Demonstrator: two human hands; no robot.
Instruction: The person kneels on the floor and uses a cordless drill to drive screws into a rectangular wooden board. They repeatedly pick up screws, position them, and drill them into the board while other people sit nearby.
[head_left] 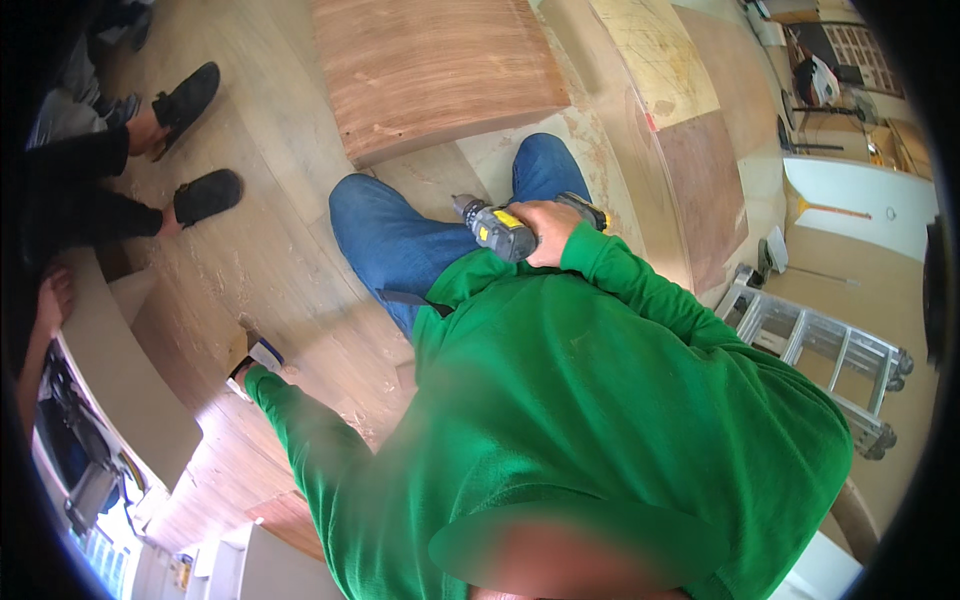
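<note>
While right hand (548,228) grips drill (500,230), open floor (280,250)

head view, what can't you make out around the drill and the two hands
- Drill, head view: bit tip hidden against the jeans; grip covered by the right hand.
- Left hand: mostly hidden by its green sleeve; the small box at it is too small to identify.

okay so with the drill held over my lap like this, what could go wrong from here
The right hand holds the yellow and black drill with its chuck just above the jeans, so an accidental trigger pull might hurt the thigh. The left hand is stretched far out to the wooden floor, which may leave the body off balance.
</note>
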